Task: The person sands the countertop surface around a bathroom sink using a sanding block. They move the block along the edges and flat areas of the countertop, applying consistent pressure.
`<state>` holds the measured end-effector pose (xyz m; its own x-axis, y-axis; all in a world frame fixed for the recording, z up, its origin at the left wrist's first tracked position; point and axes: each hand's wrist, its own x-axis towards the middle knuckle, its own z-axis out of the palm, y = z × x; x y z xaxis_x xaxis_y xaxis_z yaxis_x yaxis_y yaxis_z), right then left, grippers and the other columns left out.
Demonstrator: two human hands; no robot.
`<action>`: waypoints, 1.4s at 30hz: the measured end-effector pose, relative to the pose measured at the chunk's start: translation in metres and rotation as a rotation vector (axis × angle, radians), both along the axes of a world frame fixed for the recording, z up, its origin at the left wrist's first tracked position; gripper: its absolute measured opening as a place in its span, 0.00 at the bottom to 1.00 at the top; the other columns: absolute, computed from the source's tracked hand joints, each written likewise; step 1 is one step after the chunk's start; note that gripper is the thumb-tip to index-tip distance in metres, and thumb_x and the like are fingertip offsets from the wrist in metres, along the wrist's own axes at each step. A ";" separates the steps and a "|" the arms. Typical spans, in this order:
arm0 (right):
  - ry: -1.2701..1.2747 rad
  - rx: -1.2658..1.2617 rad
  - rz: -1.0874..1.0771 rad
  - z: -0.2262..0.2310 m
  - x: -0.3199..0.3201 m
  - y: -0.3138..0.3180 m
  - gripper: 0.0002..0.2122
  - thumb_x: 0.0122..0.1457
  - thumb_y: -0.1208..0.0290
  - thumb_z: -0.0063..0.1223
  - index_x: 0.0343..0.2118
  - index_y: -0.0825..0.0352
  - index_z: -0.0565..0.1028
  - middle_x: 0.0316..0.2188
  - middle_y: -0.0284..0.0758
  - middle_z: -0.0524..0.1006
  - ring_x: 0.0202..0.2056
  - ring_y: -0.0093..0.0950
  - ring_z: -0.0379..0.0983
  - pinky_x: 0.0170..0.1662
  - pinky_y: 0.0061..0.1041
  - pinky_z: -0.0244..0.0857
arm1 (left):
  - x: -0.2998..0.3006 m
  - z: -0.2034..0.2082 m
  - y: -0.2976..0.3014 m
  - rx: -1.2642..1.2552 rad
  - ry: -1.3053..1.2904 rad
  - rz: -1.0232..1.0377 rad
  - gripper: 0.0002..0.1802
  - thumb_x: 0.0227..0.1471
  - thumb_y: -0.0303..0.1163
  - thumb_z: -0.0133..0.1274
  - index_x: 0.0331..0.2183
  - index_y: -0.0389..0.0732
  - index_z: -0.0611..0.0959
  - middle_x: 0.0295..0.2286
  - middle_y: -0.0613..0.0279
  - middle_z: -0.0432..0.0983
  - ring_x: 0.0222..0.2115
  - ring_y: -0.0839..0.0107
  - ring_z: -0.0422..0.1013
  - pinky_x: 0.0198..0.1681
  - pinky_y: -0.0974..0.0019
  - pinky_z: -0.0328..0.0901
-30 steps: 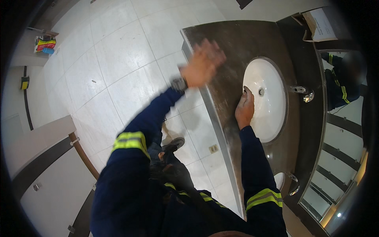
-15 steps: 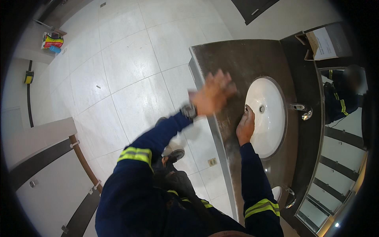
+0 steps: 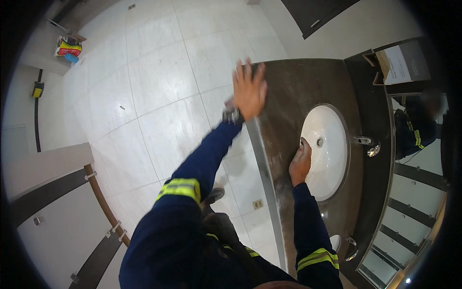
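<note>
My left hand (image 3: 249,91), with a dark watch on the wrist, reaches over the far front corner of the dark brown counter (image 3: 281,86). Its fingers are spread and slightly blurred, and nothing shows in them. Whether the palm touches the surface I cannot tell. At the near left side of a white oval sink (image 3: 332,168) rests my right hand (image 3: 301,166), curled over the rim, some of its fingers hidden. Pale dusty smears mark the counter between the sink and its front edge.
A chrome faucet (image 3: 368,142) stands right of the sink, before a mirror (image 3: 414,192). An open cardboard box (image 3: 394,65) sits at the far right. Nearer, a second sink (image 3: 335,242) is partly covered by my sleeve. Tiled floor (image 3: 163,106) and a stall door (image 3: 53,226) lie left.
My left hand has moved left and away from me, from beside the sink to the counter's far front corner. The right hand stays at the sink rim. The view has shifted slightly.
</note>
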<state>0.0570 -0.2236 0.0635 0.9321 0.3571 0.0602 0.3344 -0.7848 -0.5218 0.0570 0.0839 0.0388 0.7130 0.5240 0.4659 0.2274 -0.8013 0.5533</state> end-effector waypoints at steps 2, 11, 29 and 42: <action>0.006 0.023 0.027 0.001 0.001 0.011 0.18 0.75 0.69 0.38 0.63 0.66 0.71 0.58 0.49 0.74 0.58 0.49 0.72 0.62 0.40 0.66 | 0.029 0.007 0.058 0.010 -0.010 0.223 0.35 0.67 0.44 0.49 0.70 0.45 0.66 0.70 0.31 0.51 0.71 0.28 0.42 0.69 0.27 0.46; 0.018 0.016 -0.003 0.003 -0.004 0.006 0.18 0.75 0.70 0.38 0.63 0.66 0.71 0.60 0.49 0.73 0.59 0.50 0.71 0.63 0.40 0.65 | 0.017 0.007 0.017 -0.067 0.011 0.174 0.33 0.69 0.44 0.46 0.70 0.42 0.66 0.70 0.28 0.49 0.71 0.27 0.42 0.70 0.29 0.45; 0.043 -0.031 -0.065 0.004 -0.001 -0.001 0.19 0.75 0.67 0.38 0.64 0.64 0.71 0.60 0.46 0.72 0.59 0.48 0.72 0.62 0.41 0.67 | -0.001 -0.008 -0.016 -0.126 0.144 0.103 0.35 0.68 0.50 0.48 0.71 0.49 0.66 0.70 0.30 0.48 0.71 0.27 0.41 0.69 0.26 0.46; 0.062 0.019 -0.022 -0.003 0.000 0.000 0.19 0.75 0.68 0.38 0.64 0.65 0.70 0.57 0.46 0.74 0.59 0.47 0.72 0.62 0.38 0.65 | -0.086 0.013 -0.188 0.018 0.328 -0.465 0.44 0.56 0.51 0.57 0.69 0.46 0.67 0.69 0.38 0.54 0.71 0.35 0.46 0.71 0.27 0.41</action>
